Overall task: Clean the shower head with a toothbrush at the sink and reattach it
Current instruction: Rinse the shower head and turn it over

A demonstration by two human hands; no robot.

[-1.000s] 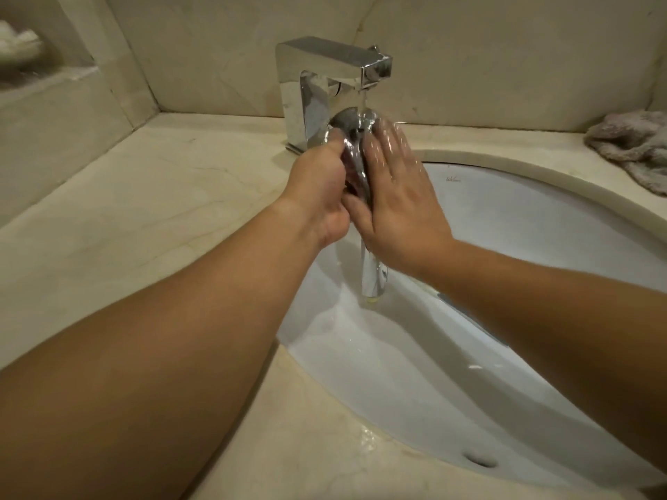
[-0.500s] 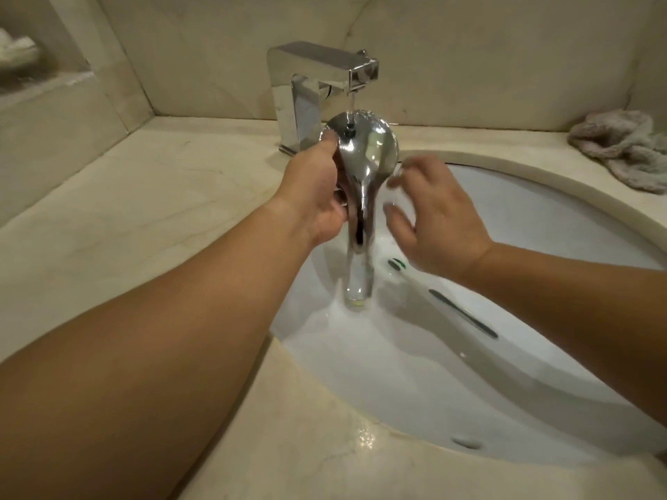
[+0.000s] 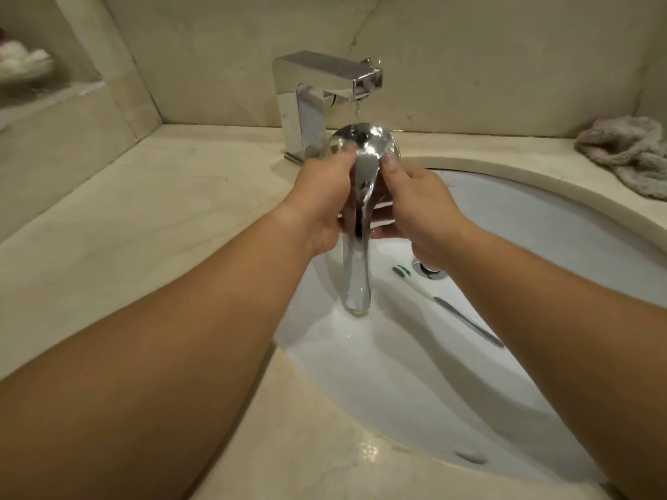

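I hold the chrome shower head (image 3: 361, 225) upright over the white sink (image 3: 541, 247), its round head up under the running chrome tap (image 3: 325, 88) and its handle pointing down. My left hand (image 3: 321, 196) grips the neck from the left. My right hand (image 3: 418, 207) holds it from the right, thumb on the head's edge, fingers curled behind. Water runs from the tap onto the head. The toothbrush (image 3: 444, 304), white with green bristles and a grey handle, lies in the basin to the right of the shower head's handle.
The drain (image 3: 431, 272) shows just below my right wrist. A crumpled grey-pink cloth (image 3: 628, 153) lies on the beige counter (image 3: 144, 225) at the back right. A white towel (image 3: 21, 66) sits in a wall niche at the far left. The overflow hole (image 3: 469, 457) is at the sink's near rim.
My right hand came off the back of the shower head, hovered to its right, then took hold of it again from the right. My left hand kept its grip.
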